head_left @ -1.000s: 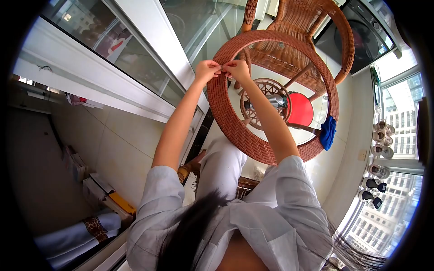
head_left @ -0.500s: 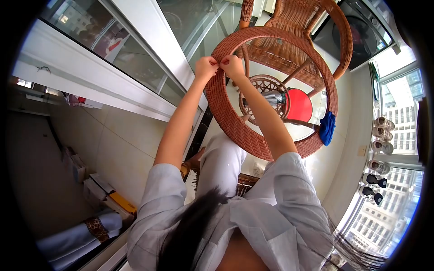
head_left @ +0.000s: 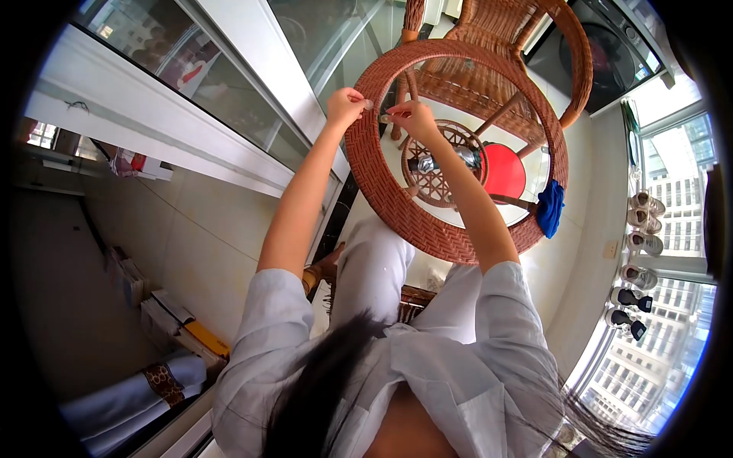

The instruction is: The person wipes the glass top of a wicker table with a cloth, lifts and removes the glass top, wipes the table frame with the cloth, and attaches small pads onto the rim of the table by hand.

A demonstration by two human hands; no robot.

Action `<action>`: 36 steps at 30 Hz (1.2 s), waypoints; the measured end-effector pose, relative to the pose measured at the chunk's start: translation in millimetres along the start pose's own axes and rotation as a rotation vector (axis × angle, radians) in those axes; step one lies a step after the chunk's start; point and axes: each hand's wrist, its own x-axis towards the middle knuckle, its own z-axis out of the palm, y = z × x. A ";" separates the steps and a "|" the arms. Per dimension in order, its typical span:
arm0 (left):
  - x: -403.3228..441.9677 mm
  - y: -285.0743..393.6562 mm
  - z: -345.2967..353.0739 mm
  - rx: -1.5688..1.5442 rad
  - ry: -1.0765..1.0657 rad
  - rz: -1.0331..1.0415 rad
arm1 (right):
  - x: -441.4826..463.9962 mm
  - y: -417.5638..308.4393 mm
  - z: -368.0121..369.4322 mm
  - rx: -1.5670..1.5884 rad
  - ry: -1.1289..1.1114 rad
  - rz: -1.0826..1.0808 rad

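A round woven rattan table (head_left: pixel 397 225) with a see-through middle stands before my knees. At its far left rim, my left hand (head_left: pixel 346 107) is closed in a pinch, with a small translucent piece (head_left: pixel 368 104) at its fingertips. My right hand (head_left: pixel 414 120) reaches over the inner edge of the rim. Its fingers also pinch a small translucent piece (head_left: pixel 385 118); what kind of piece either one is, I cannot make out. The two hands are a short way apart. A crumpled blue cloth (head_left: pixel 550 208) hangs over the rim on the right.
Behind the table stands a rattan armchair (head_left: pixel 477 84). Below the tabletop are a rattan lattice shelf (head_left: pixel 447 193) and a red round seat (head_left: pixel 505 172). A white sliding door frame (head_left: pixel 263 76) borders the left. Several shoes (head_left: pixel 640 242) line the window on the right.
My hands, together at the rim before, have come apart. The right hand has moved to the right, and small translucent pieces now show in both. The view has shifted slightly.
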 end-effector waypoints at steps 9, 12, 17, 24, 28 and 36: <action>-9.1 8.7 -1.6 0.068 -0.020 0.021 | -12.4 -0.3 14.2 -0.060 0.113 -0.148; -13.5 7.9 -3.0 0.023 0.034 0.082 | -17.3 0.4 16.8 -0.085 0.148 -0.227; -31.8 8.9 -6.9 0.043 0.017 0.177 | -20.9 3.8 24.3 -0.301 0.231 -0.347; -57.0 0.3 11.1 0.189 -0.088 0.388 | -24.2 5.7 23.0 -0.717 0.177 -0.504; -70.4 -2.4 14.8 0.236 -0.090 0.453 | -35.4 1.7 16.9 -0.763 0.155 -0.531; -85.3 -12.3 16.4 0.174 -0.037 0.505 | -73.6 7.8 -2.4 -0.727 0.035 -0.546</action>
